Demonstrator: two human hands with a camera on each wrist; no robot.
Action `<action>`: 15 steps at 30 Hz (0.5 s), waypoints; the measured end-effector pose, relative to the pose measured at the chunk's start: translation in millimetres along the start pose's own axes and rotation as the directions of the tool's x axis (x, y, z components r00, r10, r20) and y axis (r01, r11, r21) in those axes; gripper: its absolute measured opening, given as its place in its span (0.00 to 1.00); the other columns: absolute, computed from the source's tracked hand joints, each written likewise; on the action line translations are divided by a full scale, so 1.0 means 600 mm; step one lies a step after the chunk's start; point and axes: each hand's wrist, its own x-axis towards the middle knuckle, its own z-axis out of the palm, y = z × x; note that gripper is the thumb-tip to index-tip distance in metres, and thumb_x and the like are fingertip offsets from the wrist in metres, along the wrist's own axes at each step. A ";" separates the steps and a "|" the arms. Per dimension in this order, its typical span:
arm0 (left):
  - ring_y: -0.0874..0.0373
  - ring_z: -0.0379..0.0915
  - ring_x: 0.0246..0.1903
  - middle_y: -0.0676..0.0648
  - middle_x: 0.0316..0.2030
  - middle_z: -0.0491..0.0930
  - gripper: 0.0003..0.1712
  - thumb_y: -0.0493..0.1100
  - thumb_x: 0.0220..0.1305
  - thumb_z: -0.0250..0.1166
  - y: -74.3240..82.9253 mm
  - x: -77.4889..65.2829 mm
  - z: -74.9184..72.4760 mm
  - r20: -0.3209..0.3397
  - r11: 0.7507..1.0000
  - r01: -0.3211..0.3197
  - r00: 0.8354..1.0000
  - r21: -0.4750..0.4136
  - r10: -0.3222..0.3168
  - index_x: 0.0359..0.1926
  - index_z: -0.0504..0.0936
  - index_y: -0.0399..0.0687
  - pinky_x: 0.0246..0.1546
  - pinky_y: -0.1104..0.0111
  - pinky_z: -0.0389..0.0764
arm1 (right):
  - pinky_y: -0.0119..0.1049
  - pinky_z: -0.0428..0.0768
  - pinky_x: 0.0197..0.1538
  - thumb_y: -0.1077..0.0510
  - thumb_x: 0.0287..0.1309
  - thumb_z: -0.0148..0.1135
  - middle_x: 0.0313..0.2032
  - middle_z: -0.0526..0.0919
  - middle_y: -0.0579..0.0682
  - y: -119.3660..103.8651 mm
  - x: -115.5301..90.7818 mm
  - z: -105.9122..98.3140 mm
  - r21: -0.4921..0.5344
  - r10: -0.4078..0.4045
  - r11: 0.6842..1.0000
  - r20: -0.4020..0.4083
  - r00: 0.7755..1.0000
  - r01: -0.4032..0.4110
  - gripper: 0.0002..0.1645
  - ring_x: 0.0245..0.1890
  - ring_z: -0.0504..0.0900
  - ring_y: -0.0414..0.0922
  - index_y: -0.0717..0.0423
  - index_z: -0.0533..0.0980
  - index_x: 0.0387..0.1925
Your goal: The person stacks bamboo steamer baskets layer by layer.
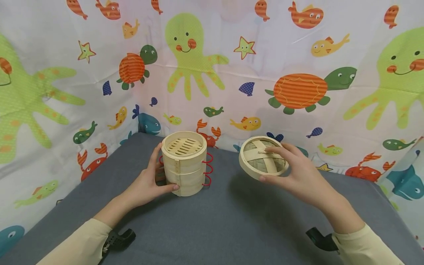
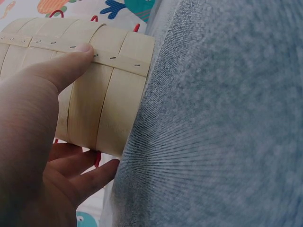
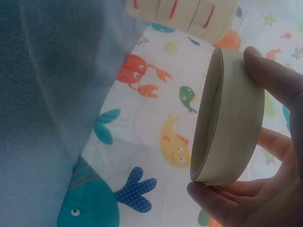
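A stack of round bamboo steamer baskets [image 1: 183,178] stands on the grey cloth, its slatted inside showing at the top. Red loops [image 3: 210,16] stick out from its sides. My left hand [image 1: 145,184] grips the stack from the left, thumb across the front and fingers around the far side. In the left wrist view, the thumb presses on the stapled seam of the steamer [image 2: 104,94]. Off to the right, my right hand [image 1: 301,176] holds the woven bamboo lid [image 1: 264,156] by its rim, tilted and raised above the cloth. The lid's pale rim [image 3: 236,118] fills the right wrist view's centre.
Grey cloth [image 1: 212,221] covers the table. A white curtain [image 1: 212,103] printed with sea animals stands behind and along both sides. Dark wrist-worn pieces [image 1: 120,239] show at both sleeves.
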 end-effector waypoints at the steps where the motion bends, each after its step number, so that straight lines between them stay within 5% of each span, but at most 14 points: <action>1: 0.36 0.85 0.59 0.27 0.71 0.72 0.84 0.44 0.58 0.87 0.000 0.000 0.000 0.001 1.000 0.000 1.000 0.000 0.000 0.87 0.27 0.79 0.56 0.39 0.85 | 0.68 0.79 0.58 0.29 0.56 0.81 0.72 0.70 0.54 -0.003 0.002 0.000 0.000 -0.008 1.000 0.001 1.000 0.008 0.47 0.65 0.75 0.60 0.42 0.77 0.72; 15: 0.36 0.85 0.58 0.27 0.72 0.71 0.82 0.46 0.59 0.87 -0.003 0.000 0.000 -0.006 1.000 -0.003 1.000 0.017 0.003 0.87 0.28 0.79 0.56 0.38 0.86 | 0.72 0.78 0.61 0.27 0.58 0.79 0.78 0.65 0.60 -0.037 0.017 0.009 0.009 -0.040 0.999 0.048 0.998 0.040 0.47 0.72 0.71 0.65 0.40 0.76 0.73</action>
